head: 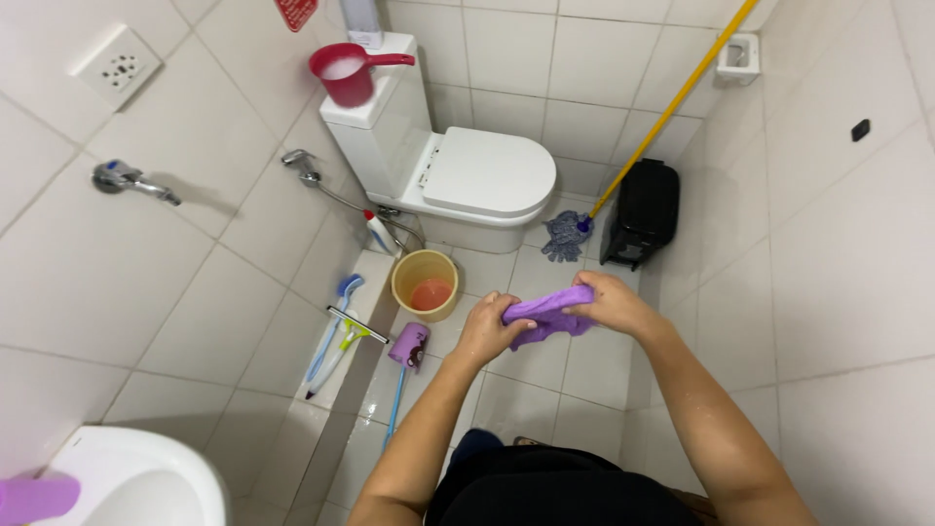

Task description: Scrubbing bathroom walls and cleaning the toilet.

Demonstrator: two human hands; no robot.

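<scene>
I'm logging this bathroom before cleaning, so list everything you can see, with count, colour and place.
Purple wrung cloth: one, purple, gripped between both hands.
Yellow plastic bucket: one, yellow, floor before toilet.
White ceramic toilet: one, white, back wall, lid down.
Red plastic dipper: one, red, on the cistern.
Yellow-handled string mop: one, grey head, leaning at right wall.
Black plastic bin: one, black, right of toilet.
Blue-handled brushes: two, blue and white, left ledge.
White basin: one, white, lower left.
Metal wall tap: one, left wall.
Left hand: gripping cloth.
Right hand: gripping cloth.
</scene>
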